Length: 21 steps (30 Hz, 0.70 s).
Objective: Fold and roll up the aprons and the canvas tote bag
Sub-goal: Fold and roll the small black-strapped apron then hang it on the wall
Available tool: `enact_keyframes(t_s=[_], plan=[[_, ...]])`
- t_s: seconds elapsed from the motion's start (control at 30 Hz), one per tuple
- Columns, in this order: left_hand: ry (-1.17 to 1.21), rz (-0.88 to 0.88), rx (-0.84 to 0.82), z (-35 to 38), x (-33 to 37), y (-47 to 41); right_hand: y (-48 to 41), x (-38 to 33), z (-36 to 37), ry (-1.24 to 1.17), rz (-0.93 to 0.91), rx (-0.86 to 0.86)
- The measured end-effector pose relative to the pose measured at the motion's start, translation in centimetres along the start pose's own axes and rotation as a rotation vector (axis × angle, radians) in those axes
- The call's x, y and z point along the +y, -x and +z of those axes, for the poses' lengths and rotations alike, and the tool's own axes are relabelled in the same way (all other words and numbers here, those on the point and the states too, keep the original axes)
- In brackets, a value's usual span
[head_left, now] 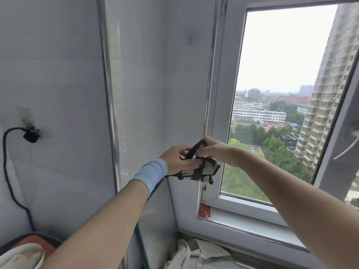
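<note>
Both hands are raised in front of the window (242, 206), working one small roll (206, 170) of patterned fabric held in the air between them. It is probably an apron, though it is too bunched to be sure. The left hand (177, 158), above a blue wristband (150, 174), has its fingers curled round the roll's near end. The right hand (215, 152) pinches the black strap (194, 149), which arches in a loop over the roll. By the look of it this piece is already folded and rolled, and only binding it with the strap is left. Low in the view, under the sill, a pale cloth (196, 253) lies crumpled and unrolled, so at least one more item waits and the task is well short of done
</note>
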<state>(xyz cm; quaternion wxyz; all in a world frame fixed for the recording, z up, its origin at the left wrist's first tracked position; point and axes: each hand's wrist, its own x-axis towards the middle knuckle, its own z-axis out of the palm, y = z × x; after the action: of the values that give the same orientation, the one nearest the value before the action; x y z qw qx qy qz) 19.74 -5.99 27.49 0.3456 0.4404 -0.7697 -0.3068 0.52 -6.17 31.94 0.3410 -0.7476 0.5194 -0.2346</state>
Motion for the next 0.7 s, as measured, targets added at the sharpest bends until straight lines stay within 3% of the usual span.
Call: enact_keyframes(t_s=[0.13, 0.37, 0.5, 0.7], plan=[[0.065, 0.055, 0.117, -2.0, 3.4, -3.7, -2.2, -3.5, -3.7, -0.117, -0.065, 0.246], [-0.084, 0.089, 0.359, -5.8, 7.7, -10.3, -6.0, -7.4, -9.3, 0.003, -0.206, 0.428], [-0.163, 0.042, 0.539, -8.9, 9.8, -13.3, -7.9, -9.7, -12.0, -0.089, -0.299, 0.573], [-0.154, 0.112, 0.591, -13.4, 12.7, -16.4, -11.1, -14.5, -14.7, -0.100, -0.441, 0.822]])
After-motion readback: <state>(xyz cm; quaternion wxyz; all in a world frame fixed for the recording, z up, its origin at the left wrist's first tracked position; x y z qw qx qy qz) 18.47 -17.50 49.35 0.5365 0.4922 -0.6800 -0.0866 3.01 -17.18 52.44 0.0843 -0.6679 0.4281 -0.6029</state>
